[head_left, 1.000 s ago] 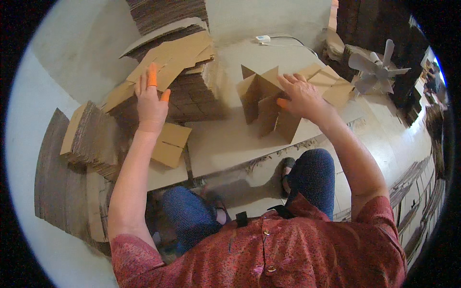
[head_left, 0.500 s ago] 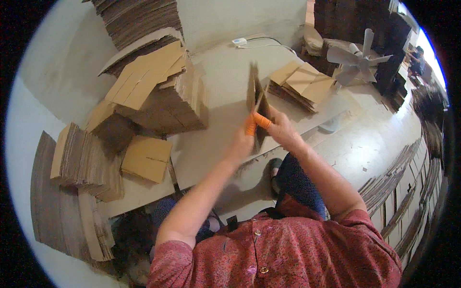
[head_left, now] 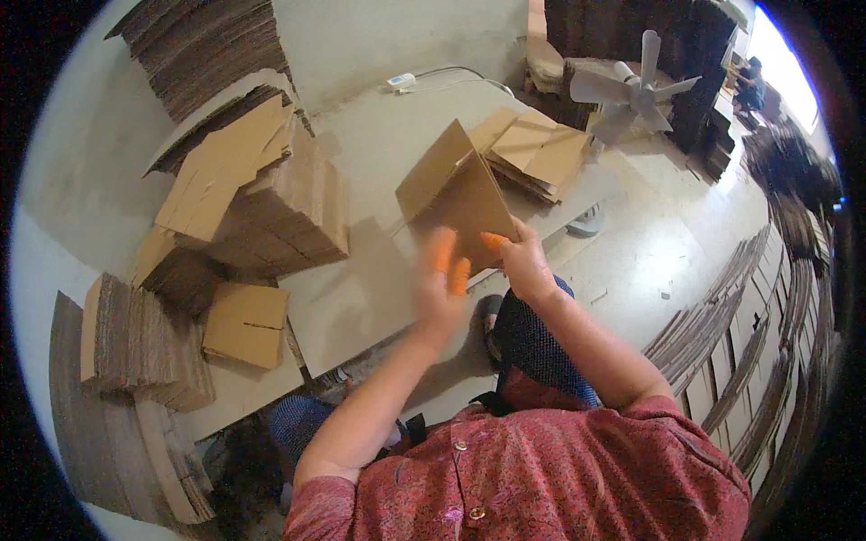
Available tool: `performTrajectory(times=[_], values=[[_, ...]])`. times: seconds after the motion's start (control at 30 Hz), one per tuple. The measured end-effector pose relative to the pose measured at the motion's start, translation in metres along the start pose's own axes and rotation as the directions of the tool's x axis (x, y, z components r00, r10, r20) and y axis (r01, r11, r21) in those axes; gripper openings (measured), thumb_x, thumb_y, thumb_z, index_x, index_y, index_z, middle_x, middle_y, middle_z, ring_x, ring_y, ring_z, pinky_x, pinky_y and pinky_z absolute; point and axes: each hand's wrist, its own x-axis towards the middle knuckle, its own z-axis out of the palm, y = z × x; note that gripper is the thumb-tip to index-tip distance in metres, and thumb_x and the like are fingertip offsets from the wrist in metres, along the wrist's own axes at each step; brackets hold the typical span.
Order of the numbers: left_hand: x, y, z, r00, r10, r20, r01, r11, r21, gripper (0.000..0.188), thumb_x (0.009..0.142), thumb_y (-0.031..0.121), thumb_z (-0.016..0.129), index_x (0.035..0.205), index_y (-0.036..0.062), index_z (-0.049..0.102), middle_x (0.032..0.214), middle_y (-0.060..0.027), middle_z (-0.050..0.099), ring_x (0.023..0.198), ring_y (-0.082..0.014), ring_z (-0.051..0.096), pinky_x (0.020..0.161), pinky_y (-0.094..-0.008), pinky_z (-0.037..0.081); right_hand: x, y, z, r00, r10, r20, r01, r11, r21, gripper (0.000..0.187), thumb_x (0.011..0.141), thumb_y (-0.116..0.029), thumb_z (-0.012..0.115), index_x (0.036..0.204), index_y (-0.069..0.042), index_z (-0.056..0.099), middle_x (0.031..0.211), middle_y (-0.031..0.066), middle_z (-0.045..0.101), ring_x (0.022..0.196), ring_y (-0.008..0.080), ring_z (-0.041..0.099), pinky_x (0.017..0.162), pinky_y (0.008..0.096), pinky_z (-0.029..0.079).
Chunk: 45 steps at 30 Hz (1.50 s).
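Note:
A folded cardboard piece [head_left: 469,203], brown and spread partly apart into panels, is held tilted above the near edge of the white table [head_left: 356,302]. My right hand [head_left: 525,263] pinches its lower right edge, with an orange cover on the thumb. In front of the lower panel is my left hand [head_left: 440,293], blurred, its fingers in orange covers stretched out and apart. It holds nothing; whether it touches the panel I cannot tell. Just behind the piece lies a small pile of folded cardboard [head_left: 537,149].
Tall cardboard stacks [head_left: 293,203] stand on the left, with a single flat cardboard piece [head_left: 248,325] nearer me. A grey fan [head_left: 639,93] stands at the back right. A white device with a cable [head_left: 401,81] lies at the back. Flat cardboard sheets [head_left: 722,316] line the right side.
The cardboard piece has turned from edge-on to showing its broad panels. My left hand has come off its edge and moved slightly left and down; my right hand still grips it.

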Motion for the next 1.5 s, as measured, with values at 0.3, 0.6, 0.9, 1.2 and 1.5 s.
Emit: performTrajectory(times=[0.3, 0.6, 0.9, 1.2, 1.5], values=[[0.000, -0.046, 0.024, 0.992, 0.030, 0.124, -0.054, 0.979, 0.195, 0.058, 0.085, 0.024, 0.058, 0.132, -0.0009, 0.034, 0.132, -0.0261, 0.036, 0.118, -0.0438, 0.037, 0.100, -0.0466, 0.031, 0.004, 0.030, 0.000, 0.998, 0.048, 0.040, -0.052, 0.992, 0.119, 0.029, 0.083, -0.010, 0.060, 0.108, 0.003, 0.059, 0.098, 0.0062, 0.063, 0.084, 0.0139, 0.059, 0.075, 0.0266, 0.048], [0.012, -0.006, 0.019, 0.999, 0.050, 0.011, -0.049, 0.998, -0.037, 0.061, 0.079, 0.013, 0.060, 0.132, -0.0008, 0.033, 0.133, -0.0230, 0.037, 0.121, -0.0385, 0.037, 0.102, -0.0438, 0.029, 0.009, 0.014, -0.012, 0.981, -0.172, -0.086, 0.181, 0.977, 0.110, 0.022, 0.083, -0.009, 0.059, 0.102, 0.002, 0.062, 0.094, 0.0035, 0.063, 0.083, 0.0117, 0.057, 0.072, 0.0250, 0.047], [-0.008, 0.006, 0.009, 0.988, -0.028, 0.149, 0.039, 0.997, -0.072, 0.057, 0.087, 0.020, 0.056, 0.134, -0.0005, 0.032, 0.137, -0.0209, 0.035, 0.127, -0.0350, 0.034, 0.104, -0.0385, 0.028, 0.060, -0.125, -0.051, 0.621, -0.770, 0.146, 0.672, 0.426, -0.606, 0.023, 0.081, -0.003, 0.061, 0.104, -0.003, 0.063, 0.092, 0.0082, 0.066, 0.082, 0.0099, 0.060, 0.073, 0.0255, 0.049], [-0.081, -0.014, 0.012, 0.842, -0.237, 0.484, 0.350, 0.924, -0.156, 0.047, 0.086, 0.016, 0.058, 0.129, 0.0053, 0.044, 0.119, -0.0180, 0.055, 0.095, -0.0246, 0.060, 0.079, -0.0316, 0.048, 0.168, -0.006, -0.163, 0.725, -0.301, 0.619, 0.588, -0.195, -0.785, 0.037, 0.078, -0.011, 0.058, 0.114, -0.008, 0.053, 0.120, 0.0116, 0.054, 0.114, 0.0345, 0.047, 0.089, 0.0402, 0.045], [-0.092, -0.003, -0.057, 0.954, -0.234, 0.188, 0.231, 0.972, 0.037, 0.028, 0.081, 0.010, 0.064, 0.108, 0.0024, 0.061, 0.110, -0.0176, 0.060, 0.100, -0.0299, 0.060, 0.084, -0.0357, 0.048, 0.165, -0.010, -0.150, 0.846, 0.030, 0.532, 0.521, -0.262, -0.813, 0.065, 0.068, -0.022, 0.065, 0.128, -0.011, 0.042, 0.137, 0.0104, 0.036, 0.129, 0.0344, 0.029, 0.103, 0.0483, 0.028]])
